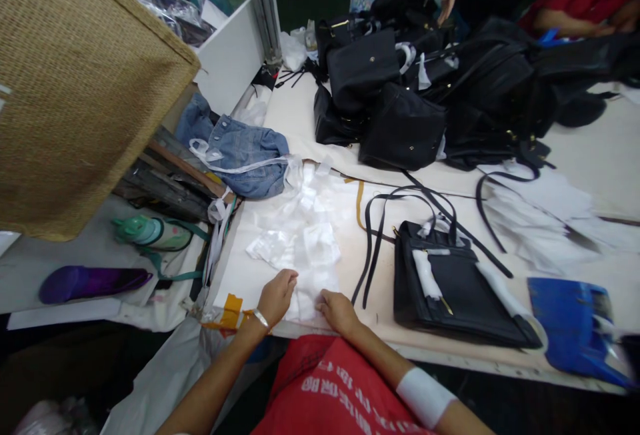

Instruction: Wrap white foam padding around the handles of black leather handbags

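My left hand [277, 297] is closed, fingertips pinched at the left side of a thin white wrapping sheet [306, 303] near the table's front edge. Opposite it, my right hand [340, 313] is also closed, its thumb and fingers at the sheet's right side. Beyond both hands lies a loose heap of thin white sheets [316, 246], some of them shiny. To the right, a black handbag [450, 288] lies on the table with white wrapping on its strap parts and front zip. Its long thin black straps [373, 248] trail toward my right hand.
Many black bags [400, 121] are piled at the back, where two other people work. A denim garment [250, 151] lies at left, beside a burlap panel [90, 88]. A green bottle [155, 231] and purple pouch [93, 283] stand lower left. White papers [545, 218] and a blue container [575, 328] are right.
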{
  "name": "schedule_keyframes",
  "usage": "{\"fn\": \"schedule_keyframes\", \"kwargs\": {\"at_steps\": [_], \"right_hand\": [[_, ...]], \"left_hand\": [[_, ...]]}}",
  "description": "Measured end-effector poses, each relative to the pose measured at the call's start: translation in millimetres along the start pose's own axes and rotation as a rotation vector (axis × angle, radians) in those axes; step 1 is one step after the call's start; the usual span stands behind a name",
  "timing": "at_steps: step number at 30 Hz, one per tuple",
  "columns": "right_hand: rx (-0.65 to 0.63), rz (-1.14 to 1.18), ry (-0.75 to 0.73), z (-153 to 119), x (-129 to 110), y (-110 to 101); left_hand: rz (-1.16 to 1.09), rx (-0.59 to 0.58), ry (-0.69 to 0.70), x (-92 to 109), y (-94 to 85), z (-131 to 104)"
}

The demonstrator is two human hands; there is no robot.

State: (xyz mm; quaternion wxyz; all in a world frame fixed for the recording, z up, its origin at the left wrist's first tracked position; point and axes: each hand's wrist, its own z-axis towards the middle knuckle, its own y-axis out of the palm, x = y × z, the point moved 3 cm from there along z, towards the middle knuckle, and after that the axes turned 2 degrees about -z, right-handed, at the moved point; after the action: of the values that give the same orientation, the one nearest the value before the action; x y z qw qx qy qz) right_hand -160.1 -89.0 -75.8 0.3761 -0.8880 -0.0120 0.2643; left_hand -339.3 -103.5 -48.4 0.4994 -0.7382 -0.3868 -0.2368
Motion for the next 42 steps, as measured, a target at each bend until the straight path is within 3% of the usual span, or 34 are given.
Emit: {"fn": "schedule_keyframes", "kwargs": {"at_steps": [3, 6, 9, 14, 16, 20, 24, 29, 33, 35, 39, 42], "right_hand": [[0.013, 0.006, -0.029, -6.1, 1.0, -4.4], [0.048, 0.038, -0.060, -13.9, 7.8, -12.6], [0.143, 0.212, -0.048, -20.3, 24.3, -20.0], [0.322, 0.734, 0.076, -23.1, 50.5, -17.9], [0.377, 0.845, 0.100, -23.1, 53.8, -18.4], [0.445, 0.695, 0.063, -20.8, 52.3, -31.3], [0.498, 0.476, 0.076, -14.1, 52.2, -46.0], [0.405, 0.420, 0.151, -21.3, 64.6, -45.6], [0.286, 0.092, 0.339, -37.5, 79.6, -31.0], [0.193, 0.024, 0.364, -38.5, 81.9, -20.2], [0.188, 0.191, 0.381, -30.6, 83.9, -9.3], [0.181, 0.626, 0.370, -26.4, 84.7, -14.3]], "left_hand": [[0.214, -0.090, 0.389, 40.2, 11.4, 3.6], [0.372, -0.333, 0.521, 54.0, 31.7, 13.6], [0.399, -0.432, 0.438, 49.2, 40.0, 26.1], [0.317, -0.415, 0.318, 50.4, 37.3, 41.1], [0.258, -0.421, 0.286, 57.4, 38.5, 46.6], [0.052, -0.411, 0.246, 72.8, 47.3, 58.2], [-0.109, -0.417, 0.191, 75.1, 58.1, 66.0], [-0.246, -0.410, 0.124, 60.8, 57.6, 69.5], [-0.311, -0.350, 0.078, 48.8, 51.8, 70.3], [-0.336, -0.332, 0.067, 46.2, 50.8, 69.8], [-0.376, -0.307, 0.049, 44.5, 48.7, 67.3], [-0.458, -0.313, 0.021, 42.4, 45.4, 65.3]]}}
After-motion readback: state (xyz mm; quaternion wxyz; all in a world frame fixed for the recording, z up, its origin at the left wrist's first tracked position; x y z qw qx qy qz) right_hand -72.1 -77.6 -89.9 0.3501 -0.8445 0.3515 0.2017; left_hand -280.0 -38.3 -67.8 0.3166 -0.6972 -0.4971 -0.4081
